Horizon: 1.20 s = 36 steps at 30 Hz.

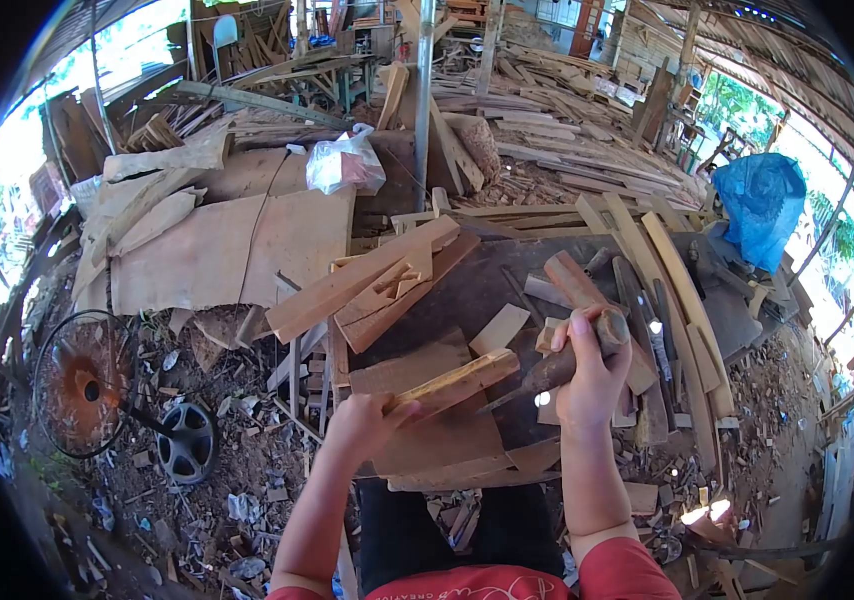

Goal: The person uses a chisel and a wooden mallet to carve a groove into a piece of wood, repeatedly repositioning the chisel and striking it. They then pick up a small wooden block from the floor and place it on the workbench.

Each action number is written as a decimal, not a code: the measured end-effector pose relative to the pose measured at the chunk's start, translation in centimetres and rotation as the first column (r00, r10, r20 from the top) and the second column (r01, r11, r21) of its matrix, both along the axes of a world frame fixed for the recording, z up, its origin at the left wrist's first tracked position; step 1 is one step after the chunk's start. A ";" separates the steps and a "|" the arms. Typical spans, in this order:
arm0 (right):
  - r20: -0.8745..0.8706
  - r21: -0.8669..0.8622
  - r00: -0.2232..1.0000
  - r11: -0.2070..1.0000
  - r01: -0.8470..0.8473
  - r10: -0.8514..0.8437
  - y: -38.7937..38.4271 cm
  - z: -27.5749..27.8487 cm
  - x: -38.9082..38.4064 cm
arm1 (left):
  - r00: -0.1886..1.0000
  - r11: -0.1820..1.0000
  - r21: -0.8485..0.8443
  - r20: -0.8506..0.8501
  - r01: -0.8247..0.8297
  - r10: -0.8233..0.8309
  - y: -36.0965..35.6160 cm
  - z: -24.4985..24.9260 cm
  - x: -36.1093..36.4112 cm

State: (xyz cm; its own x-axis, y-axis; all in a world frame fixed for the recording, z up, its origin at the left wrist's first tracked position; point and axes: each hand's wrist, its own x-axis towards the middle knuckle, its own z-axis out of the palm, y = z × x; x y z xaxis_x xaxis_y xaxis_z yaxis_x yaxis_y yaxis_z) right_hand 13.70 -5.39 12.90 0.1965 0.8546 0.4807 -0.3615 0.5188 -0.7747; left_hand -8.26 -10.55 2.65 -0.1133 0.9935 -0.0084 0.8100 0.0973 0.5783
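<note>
My left hand (pixel 372 425) is closed round the near end of a short wooden strip (pixel 457 386), whose far end points up and right. In my right hand (pixel 592 380) is a thick wooden-handled tool (pixel 547 374), with its round butt up by my thumb. The narrow end of the tool points left, close to the strip; I cannot tell its exact kind. Both hands are over a dark workbench (pixel 407 345). Just beyond them lie a reddish block (pixel 572 280) and a pale offcut (pixel 499 328).
Two thick beams (pixel 367 280) rest at the bench's left, one notched. Long boards (pixel 682 280) lie to the right, near a blue plastic sheet (pixel 762 210). A white plastic bag (pixel 345 162) sits on wide planks. A wheel (pixel 187 443) stands at lower left among wood scraps.
</note>
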 end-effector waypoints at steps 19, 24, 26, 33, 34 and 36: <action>0.043 0.353 0.946 0.881 -0.316 0.322 -0.1 -3.0 0.6 | 0.984 0.957 -0.233 -0.001 0.171 -0.176 3.6 -0.1 -3.4; 0.031 0.342 0.940 0.880 -0.330 0.341 0.1 -3.1 0.4 | 0.999 0.989 -0.147 -0.026 0.022 -0.026 2.8 0.1 -2.4; 0.040 0.351 0.934 0.870 -0.345 0.354 0.3 -2.8 0.6 | 0.997 0.998 -0.069 -0.073 0.015 -0.020 2.8 0.0 -2.2; 0.090 0.392 0.959 0.876 -0.282 0.269 1.4 -1.7 0.7 | 0.998 0.978 0.207 -0.048 -0.020 0.030 3.0 -0.1 -0.6; 0.083 0.402 0.961 0.874 -0.274 0.263 1.6 -1.6 0.7 | 0.997 0.955 0.291 -0.050 0.065 -0.053 3.0 -0.2 -0.1; 0.077 0.409 0.962 0.872 -0.269 0.261 1.9 -1.3 0.5 | 0.990 0.918 0.369 -0.058 0.144 -0.132 3.3 -0.8 0.8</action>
